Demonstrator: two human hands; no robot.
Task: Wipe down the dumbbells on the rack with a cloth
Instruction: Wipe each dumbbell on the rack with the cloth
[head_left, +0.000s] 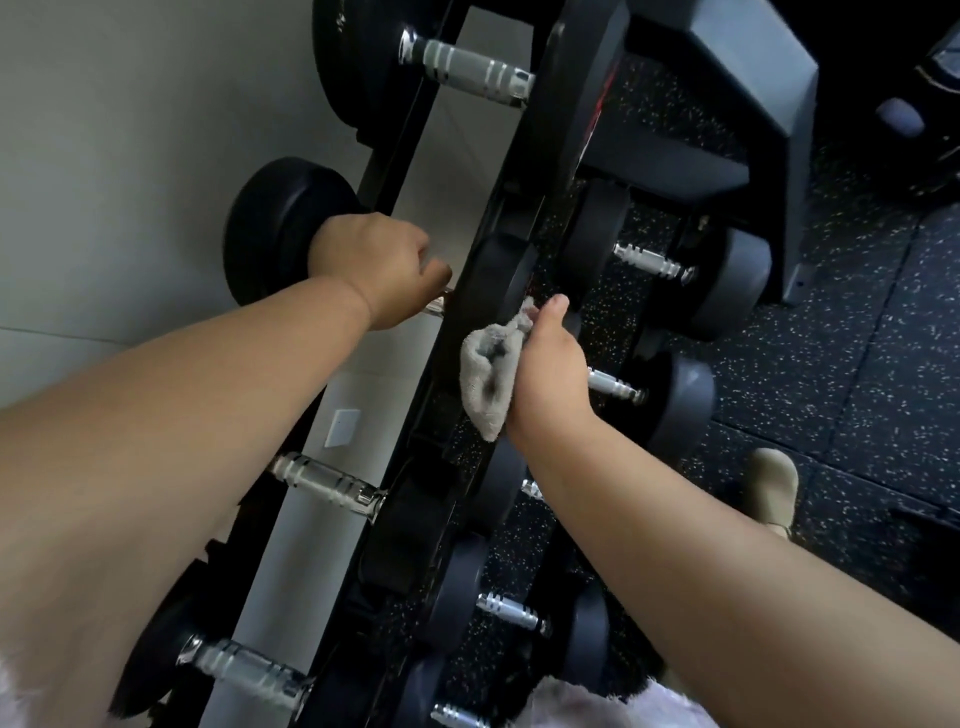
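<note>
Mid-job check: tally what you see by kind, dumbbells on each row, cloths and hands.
Upper-row dumbbells: 4
Lower-row dumbbells: 5, one only partly visible
Cloth: 1
Hands: 2, left hand and right hand
Total: 12

Black round-headed dumbbells (322, 483) with ribbed chrome handles lie crosswise on a black metal rack (566, 119) running diagonally from top centre to bottom. A crumpled grey terry cloth (488, 379) sits mid-frame, bunched in the right hand (550, 374).
</note>
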